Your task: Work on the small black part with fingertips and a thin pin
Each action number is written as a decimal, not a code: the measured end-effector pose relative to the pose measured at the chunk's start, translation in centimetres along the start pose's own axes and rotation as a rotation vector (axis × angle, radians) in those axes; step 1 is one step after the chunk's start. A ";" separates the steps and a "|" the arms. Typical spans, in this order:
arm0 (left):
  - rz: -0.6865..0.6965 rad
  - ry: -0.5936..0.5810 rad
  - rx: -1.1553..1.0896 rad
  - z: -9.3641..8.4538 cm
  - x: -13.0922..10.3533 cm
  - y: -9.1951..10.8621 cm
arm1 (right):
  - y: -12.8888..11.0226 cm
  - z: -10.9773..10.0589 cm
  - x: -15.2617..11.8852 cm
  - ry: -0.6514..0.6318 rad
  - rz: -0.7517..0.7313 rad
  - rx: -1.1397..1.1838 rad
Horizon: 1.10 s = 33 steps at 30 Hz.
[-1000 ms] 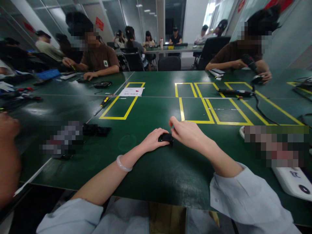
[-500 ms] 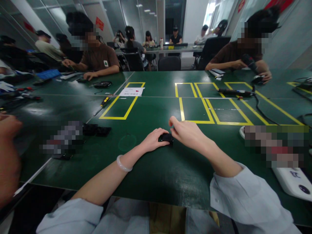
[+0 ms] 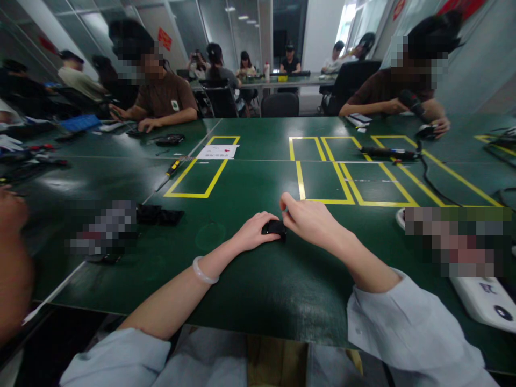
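On the green table, my left hand (image 3: 256,231) grips a small black block-like object (image 3: 276,229) between thumb and fingers; its exact kind does not show. My right hand (image 3: 308,219) is close against the object's right side, its fingers curled and thumb side raised. What those fingers hold, if anything, is hidden. A pale bracelet (image 3: 205,271) circles my left wrist.
Yellow tape outlines (image 3: 326,202) mark the table ahead. A screwdriver (image 3: 173,169) and white paper (image 3: 219,151) lie left of centre. Black pieces (image 3: 160,214) lie to the left, a white case (image 3: 486,301) to the right. A co-worker's arm (image 3: 14,263) reaches in from the left.
My hands and the black object look almost the same. The co-worker's arm at the left edge has drawn slightly left, and the person across at left has shifted a hand.
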<state>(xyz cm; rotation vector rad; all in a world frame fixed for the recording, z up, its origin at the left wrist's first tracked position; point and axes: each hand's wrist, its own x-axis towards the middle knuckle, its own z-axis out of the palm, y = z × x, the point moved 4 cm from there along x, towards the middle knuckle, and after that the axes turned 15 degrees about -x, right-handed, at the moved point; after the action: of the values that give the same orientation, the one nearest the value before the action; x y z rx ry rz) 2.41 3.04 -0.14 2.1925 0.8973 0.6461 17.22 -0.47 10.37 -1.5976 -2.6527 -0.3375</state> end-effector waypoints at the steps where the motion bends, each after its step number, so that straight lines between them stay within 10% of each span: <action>1: 0.000 0.003 0.004 0.0 0.0 -0.1 | 0.0 0.0 0.0 0.002 0.002 -0.003; 33: -0.006 0.005 0.009 0.0 0.0 0.0 | 0.0 0.1 0.1 -0.028 0.016 -0.044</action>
<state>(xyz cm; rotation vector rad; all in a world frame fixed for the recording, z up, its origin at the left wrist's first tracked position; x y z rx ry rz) 2.45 3.04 -0.16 2.1964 0.9105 0.6457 17.24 -0.38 10.30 -1.6476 -2.6696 -0.3789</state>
